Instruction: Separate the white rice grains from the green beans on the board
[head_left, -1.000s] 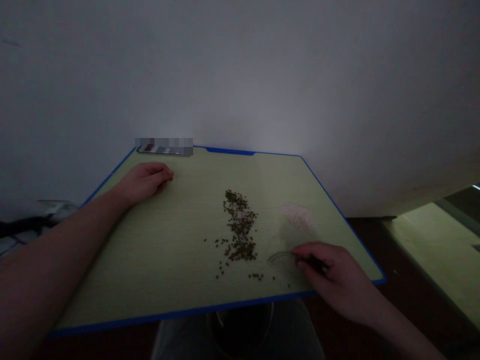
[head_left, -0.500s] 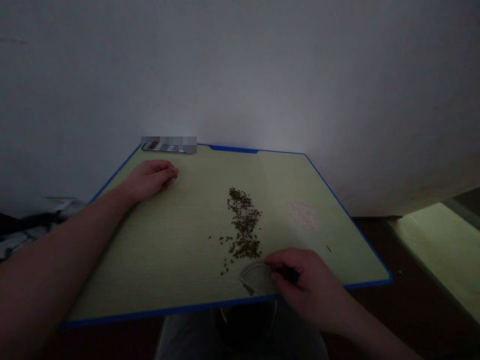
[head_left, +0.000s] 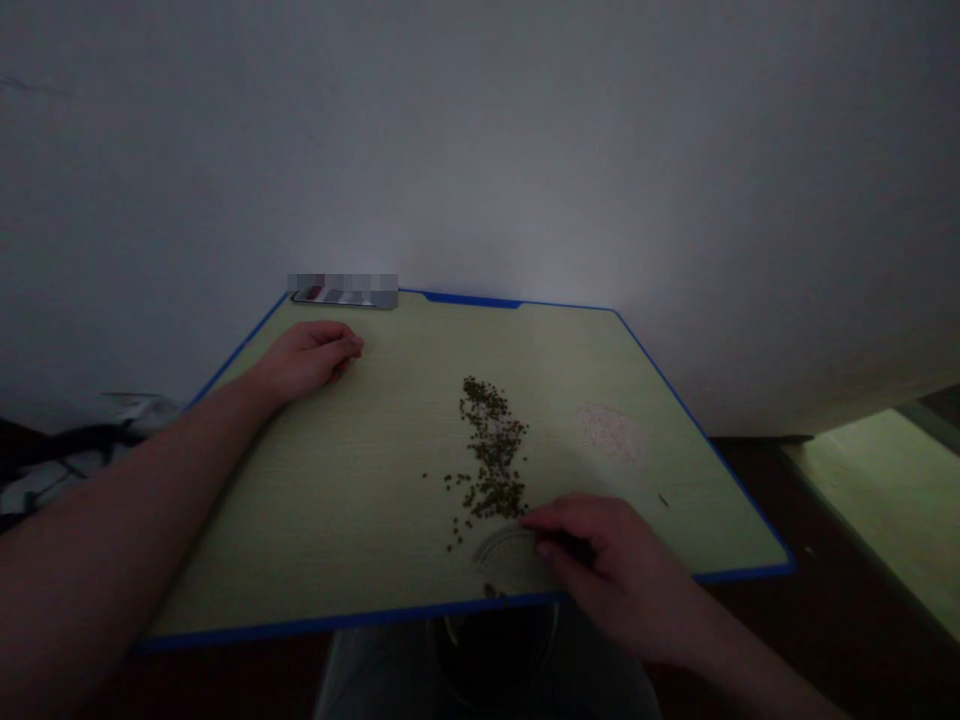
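My right hand (head_left: pixel 600 560) is closed, pinching a clear protractor (head_left: pixel 506 550) with curved markings between thumb and fingers. The protractor lies near the front edge of the small table, just below a long scatter of green beans (head_left: pixel 495 500). Some pale grains show among the beans in the middle of the scatter. A few beans sit beside the protractor's lower side, near the edge. My left hand (head_left: pixel 311 355) rests at the far left of the table with its fingers curled in and nothing visible in them.
A pale heap of rice-like grains (head_left: pixel 611 432) lies right of the beans. A phone (head_left: pixel 345 297) lies at the back left. The table's blue rim (head_left: pixel 300 628) runs above a dark round container (head_left: pixel 495 655) between my legs. A small dark sliver (head_left: pixel 663 500) lies at the right.
The protractor has tilted or turned slightly in my right hand, and the beans beside it have moved closer to the front edge. My left hand has stayed resting. The view has shifted a little.
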